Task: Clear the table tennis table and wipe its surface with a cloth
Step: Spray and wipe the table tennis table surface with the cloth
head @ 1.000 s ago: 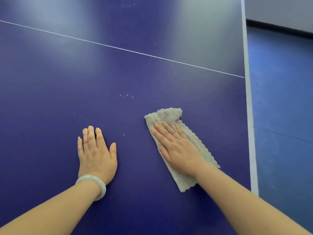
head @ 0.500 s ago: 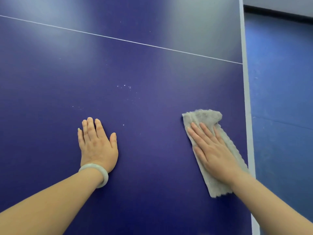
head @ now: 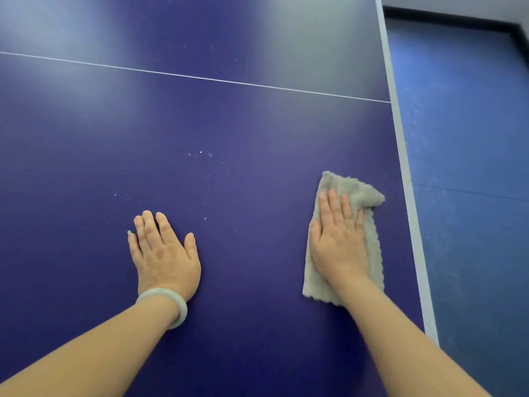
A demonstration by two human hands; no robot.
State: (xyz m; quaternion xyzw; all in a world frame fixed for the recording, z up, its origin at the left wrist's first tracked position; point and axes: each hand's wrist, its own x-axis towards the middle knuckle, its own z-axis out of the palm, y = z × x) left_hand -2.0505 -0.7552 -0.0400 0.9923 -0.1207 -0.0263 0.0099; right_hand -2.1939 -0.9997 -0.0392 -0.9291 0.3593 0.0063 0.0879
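Found a dark blue table tennis table (head: 229,124) filling most of the head view. Noted a thin white line (head: 200,78) running across its surface from left to right and meeting a white edge stripe (head: 400,144) along the right side.

Found a grey-beige cloth (head: 357,190) lying flat on the table near that right edge, close to the stripe but not over it. Recorded it as folded into a long strip, with a scalloped hem down its right side.

Found the right hand (head: 337,242) laid palm down on top of the cloth, covering its middle. Recorded the fingers (head: 332,204) as straight and close together, pressing on the cloth's far half and not curled round it, with the thumb flat near the cloth's left border. Noted the cloth's crumpled far end showing beyond the fingertips and its near end showing beside the wrist.

Found the left hand (head: 164,253) palm down on bare table, well apart from the cloth and to its left, with straight, slightly spread fingers holding nothing. Noted a pale green bangle (head: 180,308) on the left wrist.

Recorded a scatter of small white specks (head: 200,153) on the surface beyond the left hand, clear of the cloth.

Noted blue floor (head: 472,138) past the table's right edge, with dark skirting (head: 446,21) at the foot of a pale wall.
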